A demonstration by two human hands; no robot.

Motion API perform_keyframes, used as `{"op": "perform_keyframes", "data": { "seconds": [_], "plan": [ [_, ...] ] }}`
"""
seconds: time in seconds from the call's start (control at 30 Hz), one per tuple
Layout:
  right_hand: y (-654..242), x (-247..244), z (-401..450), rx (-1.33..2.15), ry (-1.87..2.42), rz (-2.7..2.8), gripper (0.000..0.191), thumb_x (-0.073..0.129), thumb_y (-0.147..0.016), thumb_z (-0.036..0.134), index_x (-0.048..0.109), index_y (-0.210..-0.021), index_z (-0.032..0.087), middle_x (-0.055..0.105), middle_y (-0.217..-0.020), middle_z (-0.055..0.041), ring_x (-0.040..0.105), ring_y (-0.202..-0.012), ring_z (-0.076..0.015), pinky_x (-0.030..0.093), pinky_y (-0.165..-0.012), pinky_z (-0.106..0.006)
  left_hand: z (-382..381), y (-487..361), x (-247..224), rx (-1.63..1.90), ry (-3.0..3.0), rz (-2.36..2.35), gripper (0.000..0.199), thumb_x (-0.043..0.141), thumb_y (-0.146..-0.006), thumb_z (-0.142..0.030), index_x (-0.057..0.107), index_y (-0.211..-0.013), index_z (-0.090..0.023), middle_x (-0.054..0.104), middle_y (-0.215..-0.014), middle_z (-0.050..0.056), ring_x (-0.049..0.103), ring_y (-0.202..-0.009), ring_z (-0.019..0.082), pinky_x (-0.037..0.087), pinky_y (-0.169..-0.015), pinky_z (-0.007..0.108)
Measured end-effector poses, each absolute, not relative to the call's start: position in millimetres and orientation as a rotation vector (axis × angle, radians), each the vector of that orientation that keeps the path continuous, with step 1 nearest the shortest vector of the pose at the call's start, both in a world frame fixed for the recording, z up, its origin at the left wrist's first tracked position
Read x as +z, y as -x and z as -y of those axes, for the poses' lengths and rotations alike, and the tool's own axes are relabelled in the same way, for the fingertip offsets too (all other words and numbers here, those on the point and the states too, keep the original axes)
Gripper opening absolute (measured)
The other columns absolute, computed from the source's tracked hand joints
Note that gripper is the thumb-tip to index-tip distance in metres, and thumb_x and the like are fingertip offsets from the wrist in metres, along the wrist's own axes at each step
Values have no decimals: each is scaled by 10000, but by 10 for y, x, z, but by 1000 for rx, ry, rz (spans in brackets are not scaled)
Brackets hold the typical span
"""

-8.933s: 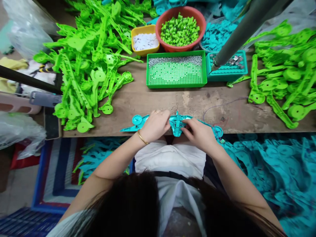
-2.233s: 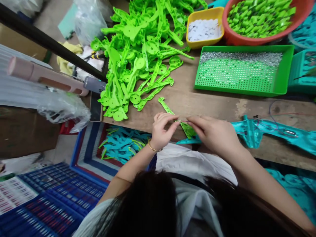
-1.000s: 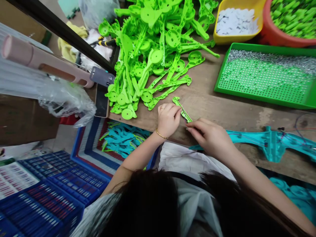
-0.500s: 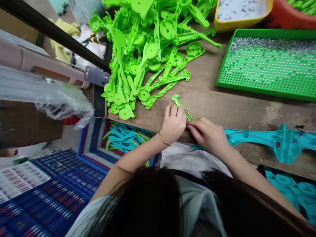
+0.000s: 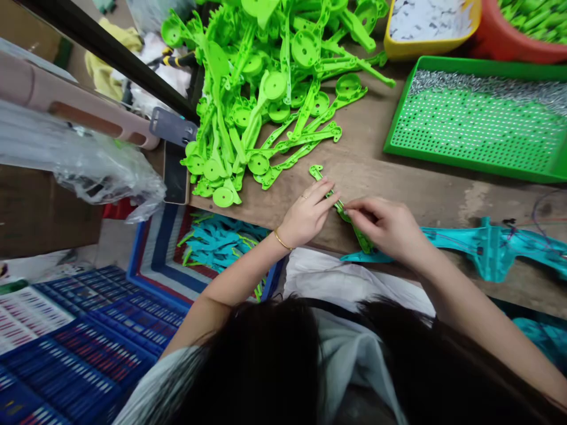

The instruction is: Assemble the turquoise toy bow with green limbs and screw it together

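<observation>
A narrow green plastic arm piece [image 5: 316,172] lies slantwise on the wooden table before me, its lower end partly behind my right hand. My left hand [image 5: 306,213] rests across its upper half with fingers stretched out, pressing lightly on it. With thumb and forefinger pinched together, my right hand [image 5: 384,227] touches the middle of the piece; what the fingertips hold is too small to make out. Beyond my hands rises a heap of similar green plastic parts [image 5: 274,87], several with round disc ends. A turquoise plastic part [image 5: 491,248] with thin wires lies right of my right hand.
At the right stands a green perforated tray [image 5: 469,165] with small metal pieces along its far side. Behind it are a yellow tub [image 5: 410,50] and a red basin [image 5: 509,50]. Below the table's left edge sits a crate [image 5: 146,260] of turquoise and green pieces. A phone [image 5: 176,177] lies nearby.
My left hand has opened from a closed grip and its fingers now stretch over the green piece. My right hand has moved slightly right, still pinching, and more of the piece shows.
</observation>
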State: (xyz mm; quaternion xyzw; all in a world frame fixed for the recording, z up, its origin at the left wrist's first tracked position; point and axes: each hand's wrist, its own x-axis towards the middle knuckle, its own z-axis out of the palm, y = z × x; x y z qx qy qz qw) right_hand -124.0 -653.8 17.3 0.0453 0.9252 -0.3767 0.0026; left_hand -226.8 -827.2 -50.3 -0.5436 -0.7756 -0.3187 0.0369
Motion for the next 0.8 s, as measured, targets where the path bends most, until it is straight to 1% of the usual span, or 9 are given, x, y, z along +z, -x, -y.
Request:
{"op": "perform_keyframes", "data": {
  "seconds": [0.1,0.17,0.23,0.3,0.4,0.53,0.6,0.67,0.8],
  "plan": [
    [1257,181,6523,-1054,-150,-3025,260,489,-913,291,712,-1003,195,704,-871,-66,650,-796,-184,462,-712,-293,8280,2256,-510,-933,1683,2379,368,374,-969,-140,540,-1297,-122,539,-1384,165,336,-1433,234,377,-1154,460],
    [1263,183,6514,-1059,-138,-3038,267,488,-915,303,720,-1003,203,691,-841,-65,647,-790,-187,464,-709,-297,8279,2252,-512,-903,1693,2390,381,375,-967,-135,523,-1318,-117,523,-1404,173,307,-1448,236,355,-1167,464],
    [1268,184,6507,-1176,-125,-2971,256,502,-908,305,725,-980,201,676,-808,-55,639,-774,-176,469,-707,-291,8271,2247,-517,-874,1704,2414,394,371,-965,-131,507,-1335,-117,505,-1426,175,280,-1459,236,338,-1175,473],
    [1280,187,6504,-1335,-146,-2874,235,527,-892,305,726,-958,198,680,-822,-46,636,-781,-163,477,-727,-286,8262,2239,-524,-850,1707,2437,402,361,-966,-131,498,-1343,-120,494,-1439,172,265,-1465,235,329,-1177,482],
    [1317,206,6507,-1470,-274,-2755,207,568,-858,325,726,-904,199,694,-820,-29,626,-752,-150,476,-717,-276,8252,2222,-534,-829,1698,2455,402,361,-967,-136,498,-1344,-120,492,-1442,169,266,-1465,237,324,-1178,488],
    [1346,269,6525,-1360,-511,-2702,181,602,-807,331,711,-784,188,649,-651,-2,543,-586,-121,406,-565,-242,8250,2211,-524,-823,1673,2463,390,389,-960,-142,522,-1326,-128,506,-1432,158,335,-1435,252,348,-1161,489],
    [1329,291,6541,-1278,-578,-2700,174,598,-797,319,708,-776,186,624,-603,6,504,-533,-111,368,-523,-235,8243,2223,-496,-862,1658,2464,380,408,-947,-134,551,-1298,-129,533,-1403,150,382,-1406,255,371,-1143,482],
    [1292,286,6563,-1212,-609,-2724,175,588,-797,310,711,-798,186,647,-634,-3,518,-539,-113,373,-536,-235,8225,2251,-446,-927,1637,2485,362,429,-927,-122,595,-1248,-145,575,-1353,128,429,-1365,248,394,-1120,472],
    [1213,216,6622,-1031,-610,-2799,194,557,-810,311,706,-832,188,693,-725,-37,589,-619,-148,394,-584,-254,8163,2333,-319,-1071,1545,2566,275,493,-890,-131,696,-1068,-183,654,-1194,75,509,-1228,231,406,-1078,444]
  ]
}}
